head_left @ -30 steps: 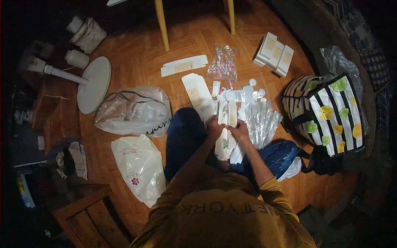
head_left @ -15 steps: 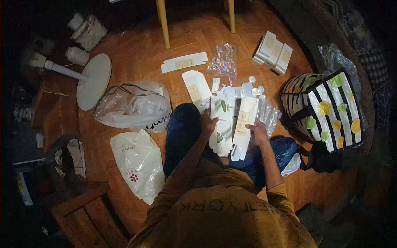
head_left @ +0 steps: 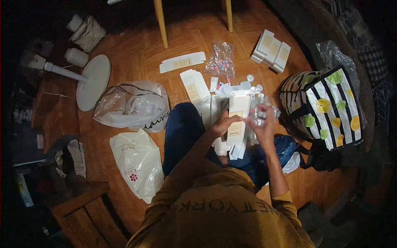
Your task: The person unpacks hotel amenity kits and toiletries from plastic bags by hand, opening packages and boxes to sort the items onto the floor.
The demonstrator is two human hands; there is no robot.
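moved leftward, the white box (head_left: 239, 103) is clamped in the left hand (head_left: 222, 125); the right hand (head_left: 263, 126), fingers apart, is beside it.

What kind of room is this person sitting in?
Probably a living room or similar room in a home: it has a wooden floor, furniture legs and a checked cushion or cloth.

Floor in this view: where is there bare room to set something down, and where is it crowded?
Bare floor shows between the pouch and stacked boxes, and between the upper carton and clear bag. Crowded from the pouch down to the left hand and right hand.
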